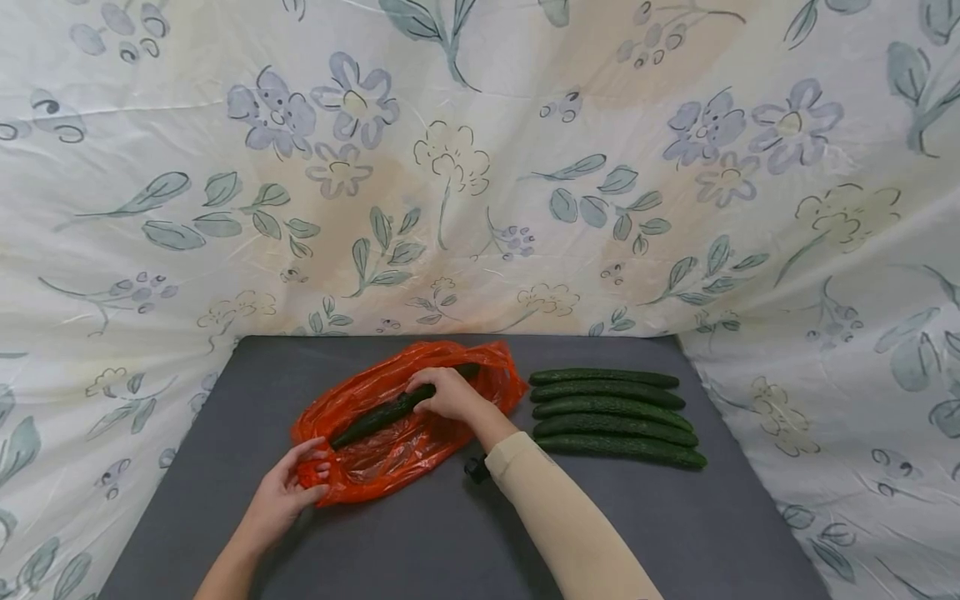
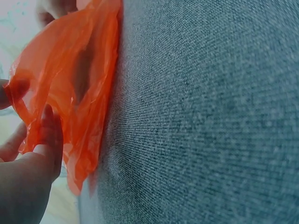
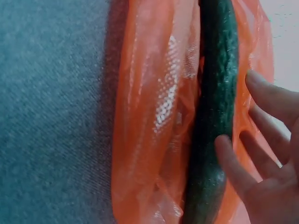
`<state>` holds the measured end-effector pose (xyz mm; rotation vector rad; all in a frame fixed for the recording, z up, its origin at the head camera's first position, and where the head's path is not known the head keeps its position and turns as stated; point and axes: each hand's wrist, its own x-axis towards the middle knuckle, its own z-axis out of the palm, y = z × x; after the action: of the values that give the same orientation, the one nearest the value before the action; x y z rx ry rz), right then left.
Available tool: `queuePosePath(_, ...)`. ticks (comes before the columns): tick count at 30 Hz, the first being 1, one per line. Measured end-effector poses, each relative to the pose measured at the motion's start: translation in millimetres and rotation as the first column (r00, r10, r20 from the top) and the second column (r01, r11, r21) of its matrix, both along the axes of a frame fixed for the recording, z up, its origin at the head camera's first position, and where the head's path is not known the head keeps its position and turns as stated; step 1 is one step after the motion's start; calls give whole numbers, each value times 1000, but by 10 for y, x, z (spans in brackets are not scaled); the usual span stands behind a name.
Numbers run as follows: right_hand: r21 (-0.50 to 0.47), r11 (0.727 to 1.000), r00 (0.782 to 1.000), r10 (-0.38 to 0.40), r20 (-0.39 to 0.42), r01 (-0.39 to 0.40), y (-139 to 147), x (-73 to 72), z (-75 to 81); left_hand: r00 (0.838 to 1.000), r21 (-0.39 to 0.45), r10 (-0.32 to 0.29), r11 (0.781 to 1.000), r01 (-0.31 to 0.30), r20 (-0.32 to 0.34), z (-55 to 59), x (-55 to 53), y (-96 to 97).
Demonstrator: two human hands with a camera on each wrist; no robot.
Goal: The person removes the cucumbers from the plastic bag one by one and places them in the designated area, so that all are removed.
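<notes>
A long dark green cucumber [image 1: 382, 419] lies lengthwise in an orange-red plastic bag [image 1: 408, 481], whose mouth is spread upward. My right hand [image 1: 447, 393] is over the middle of it, fingers apart and loosely bent. In the right wrist view the thumb tip meets the side of the cucumber [image 3: 217, 93], while the other fingers [image 3: 268, 95] stand away over the bag [image 3: 145, 140]. My left hand [image 1: 288, 487] holds the near left end of the bag, with thin film between thumb and fingers in the left wrist view.
Several cucumbers [image 1: 611, 407] lie side by side in a row right of the bag, on the dark grey table [image 1: 420, 550]. A small black object [image 1: 476, 469] shows by my right sleeve. Floral cloth [image 1: 480, 208] hangs behind and at both sides of the table.
</notes>
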<state>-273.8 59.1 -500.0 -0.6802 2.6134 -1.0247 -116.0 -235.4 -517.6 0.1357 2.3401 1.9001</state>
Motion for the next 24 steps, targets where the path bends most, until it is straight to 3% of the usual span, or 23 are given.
queuePosePath(8,105,993,999,-48,1,47,-81,-48,-143,1000,24,-17,1000,17,17,-45,2,17)
queuePosePath(12,241,970,994,-12,-110,38,-142,-66,-218,999,41,-12,999,10,35,-68,-1,26)
queuePosePath(16,328,942,972,14,-236,66,-171,-80,-257,999,44,-12,999,10,38,-69,-15,37)
queuePosePath(19,321,944,963,13,-268,77,-166,-79,-246,1000,39,-8,999,7,15,-55,-26,49)
queuePosePath(24,277,959,967,9,-254,64,-152,-43,-166,1000,39,2,999,-2,-9,-26,-32,44)
